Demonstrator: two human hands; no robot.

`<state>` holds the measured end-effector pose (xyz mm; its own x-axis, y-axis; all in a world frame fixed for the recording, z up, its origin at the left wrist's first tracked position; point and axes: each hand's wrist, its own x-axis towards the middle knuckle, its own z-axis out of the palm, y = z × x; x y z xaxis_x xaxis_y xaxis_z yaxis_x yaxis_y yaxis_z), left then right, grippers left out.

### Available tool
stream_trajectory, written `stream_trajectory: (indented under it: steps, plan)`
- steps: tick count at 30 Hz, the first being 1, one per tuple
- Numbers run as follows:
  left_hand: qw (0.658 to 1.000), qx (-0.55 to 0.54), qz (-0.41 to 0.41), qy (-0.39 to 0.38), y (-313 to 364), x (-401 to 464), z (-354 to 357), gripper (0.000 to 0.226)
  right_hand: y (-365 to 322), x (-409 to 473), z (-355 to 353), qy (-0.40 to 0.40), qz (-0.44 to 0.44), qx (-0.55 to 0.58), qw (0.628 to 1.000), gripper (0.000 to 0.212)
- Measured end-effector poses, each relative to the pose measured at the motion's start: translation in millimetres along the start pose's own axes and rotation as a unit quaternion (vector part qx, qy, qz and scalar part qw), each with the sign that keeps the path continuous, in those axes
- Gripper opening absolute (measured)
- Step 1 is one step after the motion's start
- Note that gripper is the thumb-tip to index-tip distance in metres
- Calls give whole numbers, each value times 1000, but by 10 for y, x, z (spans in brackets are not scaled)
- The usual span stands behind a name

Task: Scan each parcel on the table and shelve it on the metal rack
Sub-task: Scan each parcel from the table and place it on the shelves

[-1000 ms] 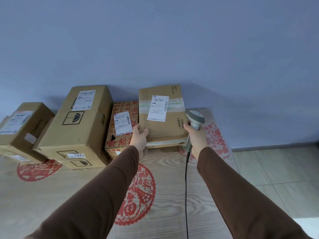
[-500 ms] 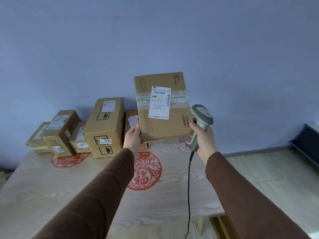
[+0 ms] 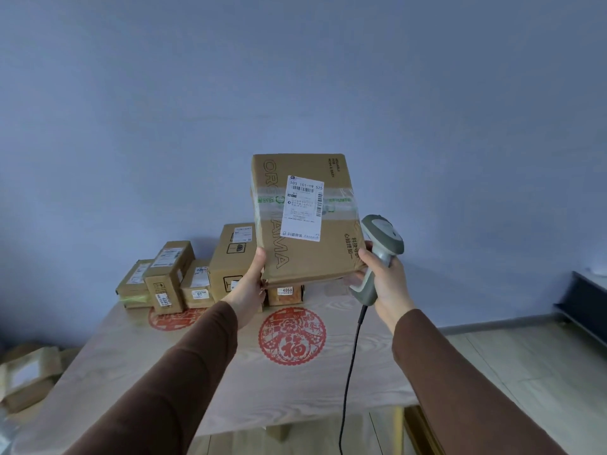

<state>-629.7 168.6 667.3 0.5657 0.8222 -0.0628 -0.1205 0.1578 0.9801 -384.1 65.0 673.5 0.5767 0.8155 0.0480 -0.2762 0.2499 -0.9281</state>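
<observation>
Cardboard parcel [image 3: 308, 221] held upright, label [image 3: 304, 207] facing the camera.

**Cardboard, tape and pale wood**

The held parcel [image 3: 305, 218] is matt brown cardboard, banded with glossy clear tape and carrying a smooth white paper label [image 3: 304, 207]. The scanner [image 3: 377, 257] shows grey plastic with a soft sheen, its cable [image 3: 349, 382] black and smooth. The table [image 3: 230, 382] is pale, matt wood grain. The sleeves [image 3: 460, 389] look like soft brown cloth.

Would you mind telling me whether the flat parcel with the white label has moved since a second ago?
Yes. The flat parcel was among the table's parcels; now it's raised clear above them.
</observation>
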Motion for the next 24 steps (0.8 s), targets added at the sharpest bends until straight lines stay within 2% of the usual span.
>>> stream_trajectory:
  steps: [2,4,5,7,12,17,21,24]
  plan:
    - [1000,-1,-9,-23,58,-52,-28,70,-86,-48,40,1,-9,-8,1000,24]
    - [999,-16,-12,-31,120,-90,-32,96,-162,-89,69,0,-11,-10,1000,18]
    - [999,-25,-9,-31,145,-95,-25,107,-191,-103,74,0,-11,-9,1000,18]
    - [999,-40,11,-28,187,-89,12,116,-250,-127,69,7,-12,-7,1000,23]
    - [996,-47,69,-21,247,-30,112,103,-493,-225,85,17,-41,-15,999,20]
    - [993,-29,112,1,375,22,178,99,-776,-411,239,45,-173,-93,979,19]
    - [991,-15,136,7,452,5,261,93,-1027,-682,494,-29,-179,-96,979,21]
    - [989,-5,149,9,484,-36,334,93,-1183,-858,711,-66,-197,-133,969,32]
